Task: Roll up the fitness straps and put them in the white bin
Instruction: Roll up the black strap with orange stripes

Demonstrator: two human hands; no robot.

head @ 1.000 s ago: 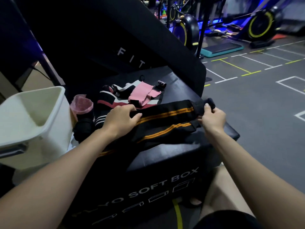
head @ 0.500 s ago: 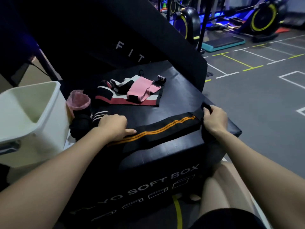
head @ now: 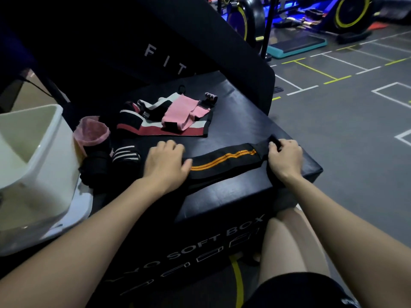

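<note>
A black strap with two orange stripes (head: 224, 162) lies stretched along the near edge of the black soft box (head: 233, 121). My left hand (head: 165, 163) presses flat on its left part. My right hand (head: 285, 160) grips the strap's right end, fingers curled round it at the box's right corner. The white bin (head: 37, 152) stands at the left of the box, open at the top. Farther back lie a pink band (head: 182, 112) and a black, red and white strap (head: 155, 127).
A pink rolled band (head: 92, 132), a black roll (head: 95, 165) and a black-and-white striped roll (head: 125, 155) sit between the bin and my left hand. A tall black pad (head: 155, 41) rises behind the box. Grey gym floor and exercise bikes lie to the right.
The orange-striped strap went from a wide double layer to one narrow band lying flat near the box's front edge. Both hands came closer to me with it.
</note>
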